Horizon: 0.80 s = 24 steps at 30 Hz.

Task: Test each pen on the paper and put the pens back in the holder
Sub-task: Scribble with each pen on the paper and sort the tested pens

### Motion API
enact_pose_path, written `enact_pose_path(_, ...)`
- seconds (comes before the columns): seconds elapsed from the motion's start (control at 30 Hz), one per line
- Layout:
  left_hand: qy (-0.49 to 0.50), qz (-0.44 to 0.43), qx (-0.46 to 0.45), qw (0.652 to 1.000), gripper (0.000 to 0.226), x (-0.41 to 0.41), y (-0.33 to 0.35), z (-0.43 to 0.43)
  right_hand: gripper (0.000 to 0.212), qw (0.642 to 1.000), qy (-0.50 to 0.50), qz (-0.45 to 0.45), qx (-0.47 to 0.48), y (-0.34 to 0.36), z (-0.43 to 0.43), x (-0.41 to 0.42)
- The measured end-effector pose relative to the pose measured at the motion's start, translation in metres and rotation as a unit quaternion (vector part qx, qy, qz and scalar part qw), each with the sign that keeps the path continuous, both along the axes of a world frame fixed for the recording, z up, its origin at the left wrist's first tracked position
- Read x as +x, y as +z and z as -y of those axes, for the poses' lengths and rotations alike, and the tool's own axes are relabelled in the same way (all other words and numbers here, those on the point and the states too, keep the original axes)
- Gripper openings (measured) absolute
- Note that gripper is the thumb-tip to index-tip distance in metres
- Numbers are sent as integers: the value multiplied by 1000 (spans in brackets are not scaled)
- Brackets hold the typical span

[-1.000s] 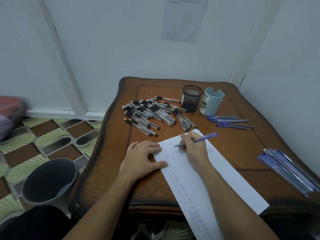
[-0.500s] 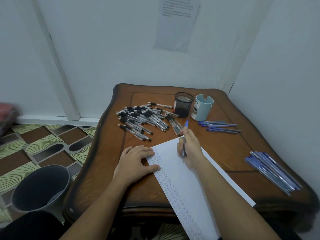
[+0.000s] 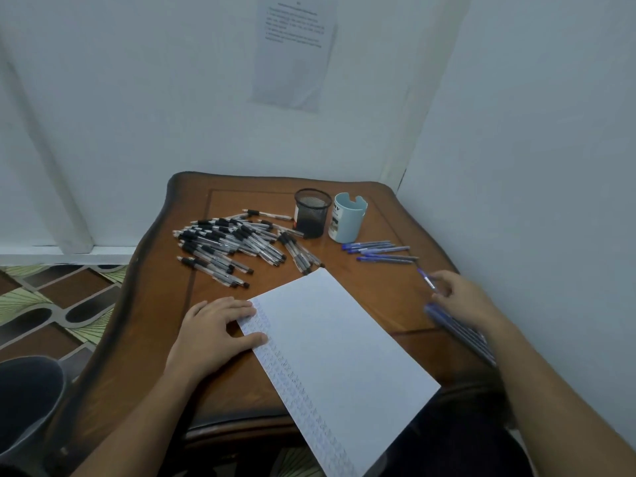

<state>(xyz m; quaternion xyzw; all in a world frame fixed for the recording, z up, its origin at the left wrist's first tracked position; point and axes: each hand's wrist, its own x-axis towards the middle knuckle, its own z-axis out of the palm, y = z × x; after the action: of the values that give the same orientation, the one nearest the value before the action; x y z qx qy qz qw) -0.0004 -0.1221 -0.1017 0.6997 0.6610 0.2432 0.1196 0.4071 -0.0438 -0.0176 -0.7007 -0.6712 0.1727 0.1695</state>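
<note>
Slim blue pen [image 3: 426, 279], a thin plastic stick, pokes out from the fingertips of the right hand [image 3: 463, 297] near the right edge of a brown wooden table [image 3: 155, 304]. The hand is blurred, but its thumb and fingers appear curled in a light pinch on the pen's lower barrel. The hand sits over a bundle of similar blue pens [image 3: 461, 333] lying by the table's right edge.

A pen like this is likely very light and stiff, with a smooth barrel that may roll on polished wood. A thumb-and-two-finger pinch around mid-barrel should be enough, with no real force needed.

The left hand [image 3: 213, 333] lies flat with its fingers straight, pressing down the left edge of a white sheet of paper [image 3: 340, 349]. Rows of small blue test marks run along that edge.

At the far end of the table stand a black wire-mesh cup holder [image 3: 312, 212] and a pale blue plastic cup holder [image 3: 348, 217], just beside each other. No pens stick out of either. A heap of black-capped clear pens [image 3: 234, 249] lies to their left, and a short row of blue pens [image 3: 382, 251] lies just in front of the pale blue cup.
</note>
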Motion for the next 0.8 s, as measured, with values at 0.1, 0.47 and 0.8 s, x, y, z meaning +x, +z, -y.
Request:
enact_pose_path(0.1, -1, 5, 8, 1000, 104, 1, 0, 0, 29, 999, -16, 20, -29, -1, 8, 23)
enact_pose_path(0.47, 2, 17, 21, 1000, 96, 2, -4, -2, 35, 996, -31, 53, 65, -22, -22, 12)
enact_pose_path(0.8, -4, 0, 13, 1000, 89, 0, -2, -3, 40, 993, 23, 118, -13, -46, -99, -80)
